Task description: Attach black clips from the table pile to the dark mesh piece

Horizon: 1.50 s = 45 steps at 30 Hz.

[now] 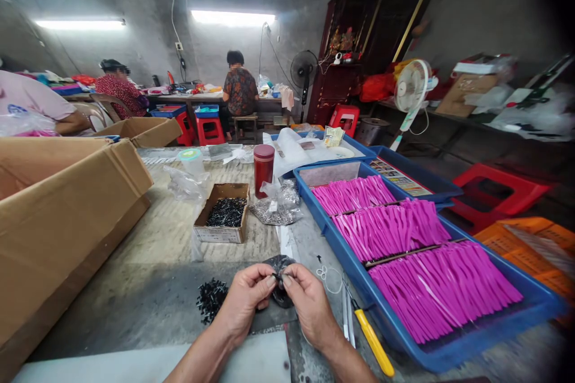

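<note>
Two-handed, pinches a small black piece (278,278) between left hand (245,294) and right hand (309,296); seems mid-adjustment, likely needs steady alignment next.

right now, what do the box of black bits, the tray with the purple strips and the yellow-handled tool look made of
Box: matt cardboard, judging by its brown, scuffed walls. Tray: probably moulded plastic, slightly glossy, uniformly blue with rounded corners. Yellow-handled tool: glossy handle, likely plastic; its thin grey shaft looks metallic.
</note>
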Available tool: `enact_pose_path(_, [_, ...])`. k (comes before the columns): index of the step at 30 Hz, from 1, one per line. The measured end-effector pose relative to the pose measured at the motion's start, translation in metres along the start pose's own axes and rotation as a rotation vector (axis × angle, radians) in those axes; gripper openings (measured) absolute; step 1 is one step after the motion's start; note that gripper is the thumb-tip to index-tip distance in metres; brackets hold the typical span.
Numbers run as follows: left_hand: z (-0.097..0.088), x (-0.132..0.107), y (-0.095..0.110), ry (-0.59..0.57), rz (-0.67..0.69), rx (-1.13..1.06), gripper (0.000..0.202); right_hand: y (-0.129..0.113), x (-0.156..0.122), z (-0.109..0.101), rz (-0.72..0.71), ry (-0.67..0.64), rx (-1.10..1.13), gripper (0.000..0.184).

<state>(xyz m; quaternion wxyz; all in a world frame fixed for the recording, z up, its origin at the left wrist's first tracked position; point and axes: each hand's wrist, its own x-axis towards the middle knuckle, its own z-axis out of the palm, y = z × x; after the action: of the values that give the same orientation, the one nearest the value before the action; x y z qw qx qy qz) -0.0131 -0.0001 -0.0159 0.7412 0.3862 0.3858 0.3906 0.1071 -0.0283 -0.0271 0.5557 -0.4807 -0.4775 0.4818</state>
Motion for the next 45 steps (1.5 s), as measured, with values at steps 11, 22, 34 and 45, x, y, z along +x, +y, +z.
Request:
enact_pose_path(11, [0.0012,-0.0014,0.0036,0.026,0.032,0.102,0.025,0.0022,0.0004,-0.0006,0.0,-0.004,-0.015,0.017])
enact_pose_path(22, [0.0023,-0.003,0.0064,0.034,0.185,0.313,0.017,0.0025,0.0001,-0.0011,0.003,-0.034,0.008,0.016])
enact_pose_path(34, [-0.0005,-0.0017,0.0046,0.01,0.219,0.393,0.018,0.0018,-0.0004,-0.0029,0.017,-0.039,-0.024,0.016])
enact_pose_path(45, [-0.0005,-0.0003,0.003,0.031,0.223,0.437,0.018,0.0032,0.0,-0.0032,0.038,-0.016,-0.076,0.016])
